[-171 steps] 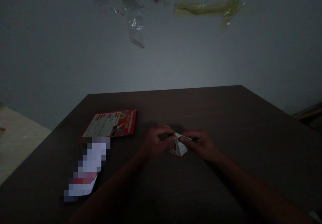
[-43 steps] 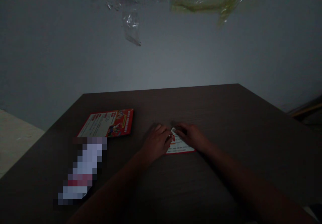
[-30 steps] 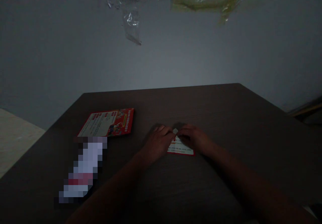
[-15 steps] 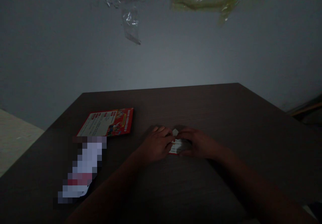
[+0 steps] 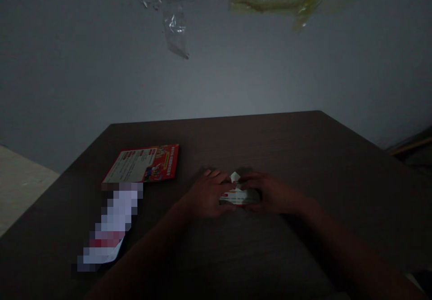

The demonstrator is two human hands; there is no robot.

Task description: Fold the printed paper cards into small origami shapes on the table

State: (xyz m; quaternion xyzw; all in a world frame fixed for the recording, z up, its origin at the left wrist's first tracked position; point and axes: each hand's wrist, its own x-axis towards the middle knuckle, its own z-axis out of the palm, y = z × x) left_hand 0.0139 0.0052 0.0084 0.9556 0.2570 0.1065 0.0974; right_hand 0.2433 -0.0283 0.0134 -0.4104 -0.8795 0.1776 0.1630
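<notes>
A small folded paper piece (image 5: 239, 196), white with printed text and a red edge, lies on the dark table between my hands. Its pale pointed tip sticks up at the far side. My left hand (image 5: 209, 194) is around its left side, thumb near the close edge and fingers at the far edge. On the right side my right hand (image 5: 266, 193) grips it the same way, fingers bent over the top and thumb low. The picture is dim, so the exact fingertip contact is hard to make out.
A red and white printed booklet (image 5: 141, 164) lies at the table's left. Nearer, a blurred-out pale item (image 5: 113, 226) lies beside my left forearm. The brown table (image 5: 236, 138) meets a grey wall with peeling tape (image 5: 270, 3).
My left thumb has moved down and left to the paper's near edge, and my right hand has shifted slightly right. More of the paper's printed face shows between my hands.
</notes>
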